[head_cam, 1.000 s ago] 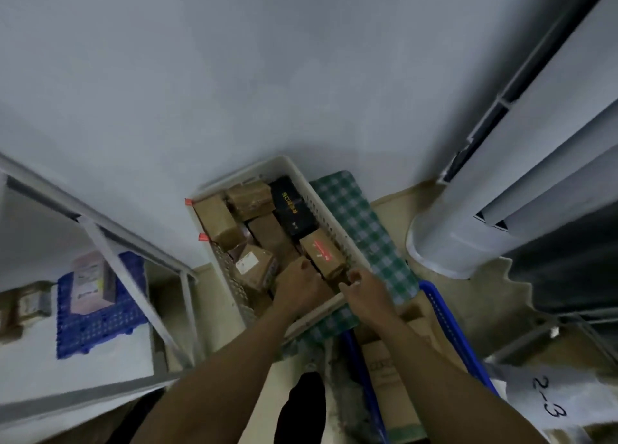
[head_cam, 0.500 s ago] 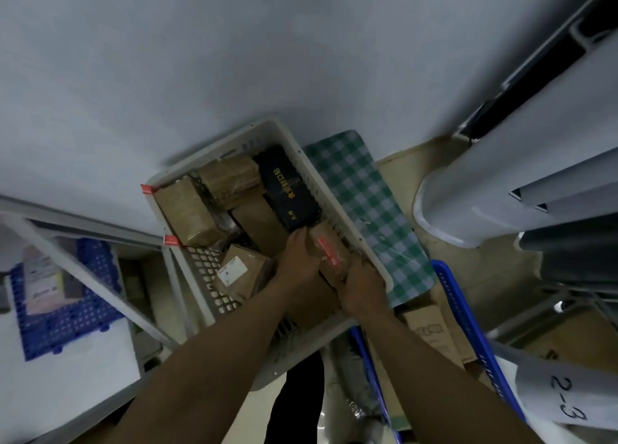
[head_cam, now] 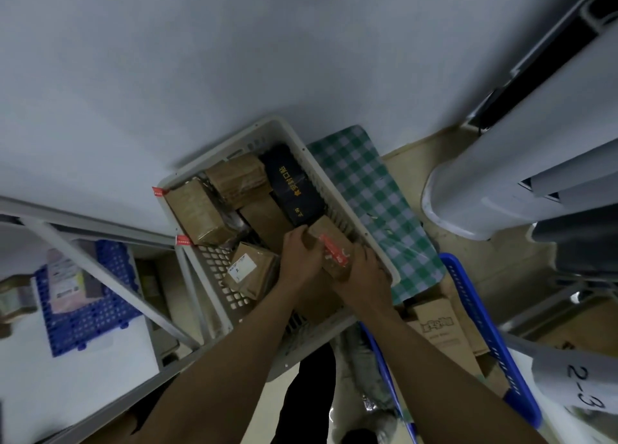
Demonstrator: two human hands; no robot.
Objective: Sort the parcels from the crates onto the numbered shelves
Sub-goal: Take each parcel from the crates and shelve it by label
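1. Picking stage: lifting a brown parcel (head_cam: 329, 248) with a red label out of the white crate (head_cam: 227, 149); lying against the crate's right wall, near its front corner, just below a black box (head_cam: 294, 189).
2. Held by both: left hand (head_cam: 299, 259) curled round the far end; right hand (head_cam: 366, 273) curled round the near end.
3. Next, probably: raise clear of the wall and neighbours; read the label; carry to the matching shelf.

Green checked cloth (head_cam: 374, 202) against your grey wall (head_cam: 234, 59). Right of it, a white rounded unit (head_cam: 501, 182) stands on the floor (head_cam: 495, 263); blue grid mat (head_cam: 83, 323) far to your left.
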